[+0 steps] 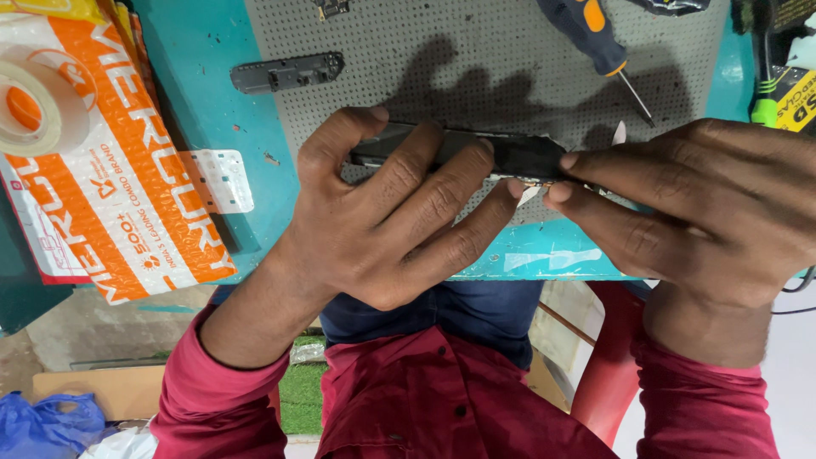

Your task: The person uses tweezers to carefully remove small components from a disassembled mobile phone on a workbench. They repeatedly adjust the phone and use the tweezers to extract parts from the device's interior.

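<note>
My left hand (391, 212) grips a flat black phone body (510, 155), held edge-up over the front of a grey perforated mat (476, 59). Its thumb lies on the far side and several fingers wrap the near side. At the phone's right end my right hand (705, 212) pinches a thin pale pick (618, 133) or strip between thumb and forefinger. What lies under the fingers is hidden.
A black plastic frame part (287, 72) lies at the mat's left. A blue-and-orange screwdriver (595, 38) rests at the back right. An orange-and-white padded bag (110, 170) with a tape roll (30, 110) covers the left of the teal table (204, 59). A red chair (608, 357) stands below.
</note>
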